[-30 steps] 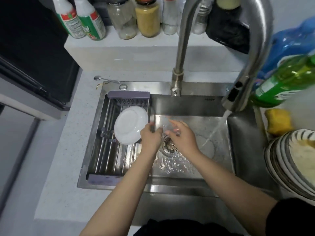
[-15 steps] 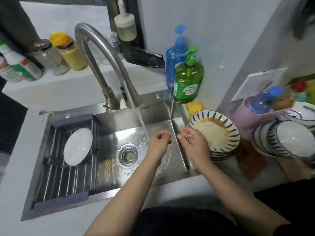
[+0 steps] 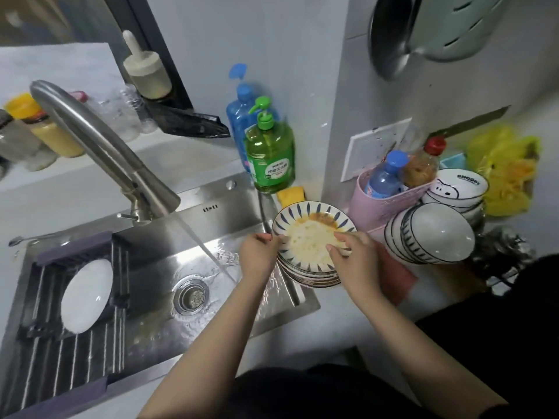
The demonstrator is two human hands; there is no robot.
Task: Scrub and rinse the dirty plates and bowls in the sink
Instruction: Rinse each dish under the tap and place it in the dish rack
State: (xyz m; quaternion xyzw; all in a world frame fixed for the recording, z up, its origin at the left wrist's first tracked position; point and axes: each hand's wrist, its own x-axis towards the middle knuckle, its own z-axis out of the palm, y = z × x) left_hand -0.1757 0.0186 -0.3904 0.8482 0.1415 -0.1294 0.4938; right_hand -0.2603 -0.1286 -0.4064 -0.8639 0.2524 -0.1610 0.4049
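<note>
Plates, dirty, one stack: the top plate (image 3: 311,237), white with blue radial strokes at the rim and smeared with yellow-orange sauce, sat on a pile of like plates (image 3: 311,278) on the counter just right of the sink (image 3: 230,204), overhanging its right edge. Placement judged deliberate: soiled ware queued within reach of the basin.

Left hand (image 3: 260,252): fingers curled over the near-left rim of the top plate, gripping it. Right hand (image 3: 355,252): fingers curled down onto the plate's right side, thumb toward the rim, apparently pinching that edge. A grip on opposite edges suited lifting one greasy plate level off the pile; the lift itself was judged not yet begun.

Faucet (image 3: 99,146): gooseneck, running; the stream (image 3: 208,252) fell into the basin left of the left hand, probably kept on so the plate could go straight under it.

Drying rack (image 3: 75,343): dark slatted insert across the left of the sink, holding one clean white plate (image 3: 86,296) propped on edge, presumably to drain.

Drain strainer (image 3: 192,294): centre of basin, wet.

Dish soap (image 3: 270,158): green pump bottle at the sink's back corner, a blue bottle (image 3: 242,110) behind it, a yellow sponge (image 3: 292,195) at its foot, touching the stack's far side or nearly so.

Bowls (image 3: 429,237): nested stack tipped on its side to the right of the plates; condition not determinable. Further bowls (image 3: 456,186) behind.

Pink caddy (image 3: 384,207): holding two bottles.
</note>
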